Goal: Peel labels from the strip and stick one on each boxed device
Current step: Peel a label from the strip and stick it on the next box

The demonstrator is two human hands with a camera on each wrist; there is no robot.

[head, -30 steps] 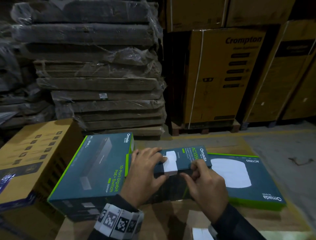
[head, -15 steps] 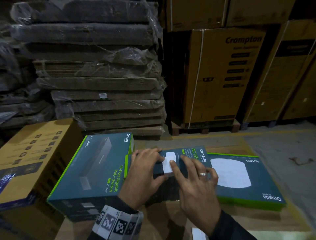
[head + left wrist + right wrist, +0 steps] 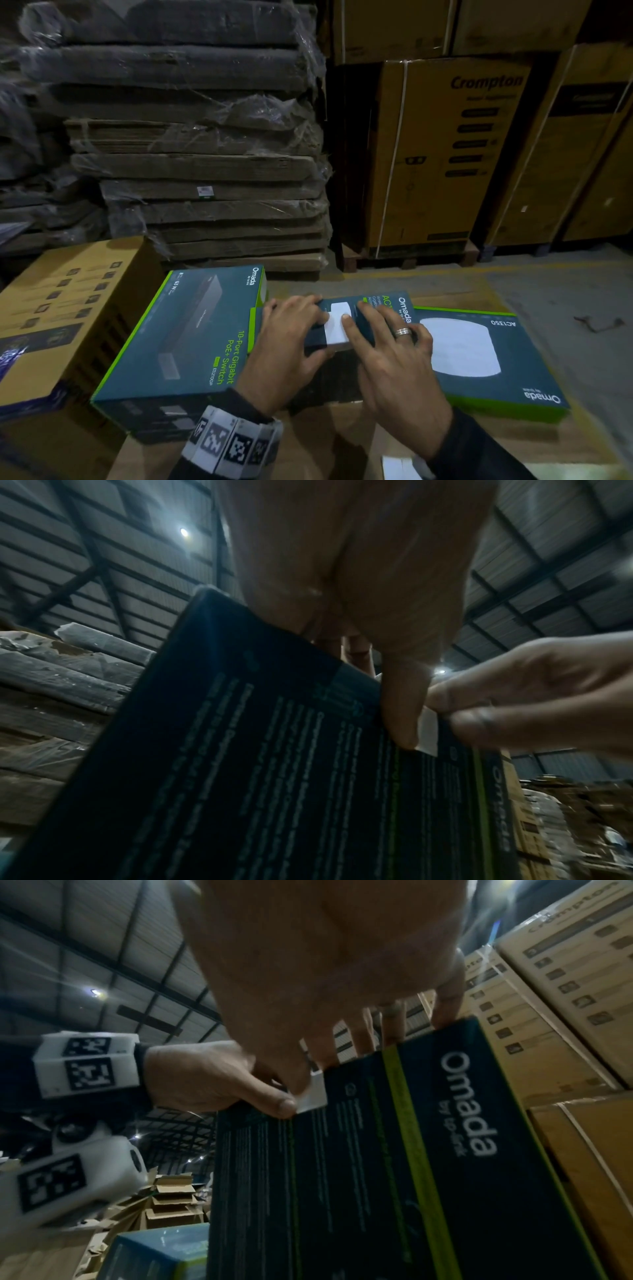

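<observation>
A white label [image 3: 337, 323] is sitting at frame centre, folded over the top edge of an upright box [image 3: 368, 320] whose long axis is running left to right. The left hand [image 3: 291, 346] is gripping the box; the right hand [image 3: 394, 363] is pressing the label with straight fingers [image 3: 352, 329].

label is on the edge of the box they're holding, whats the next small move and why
Probably run the right hand fingers along the white label and over the corner, then press. The label wraps from the top edge of the upright AC1350 box onto its near face, and its lower end looks only partly pressed. The left hand grips the box beside it, so it is steadied for rubbing.
</observation>
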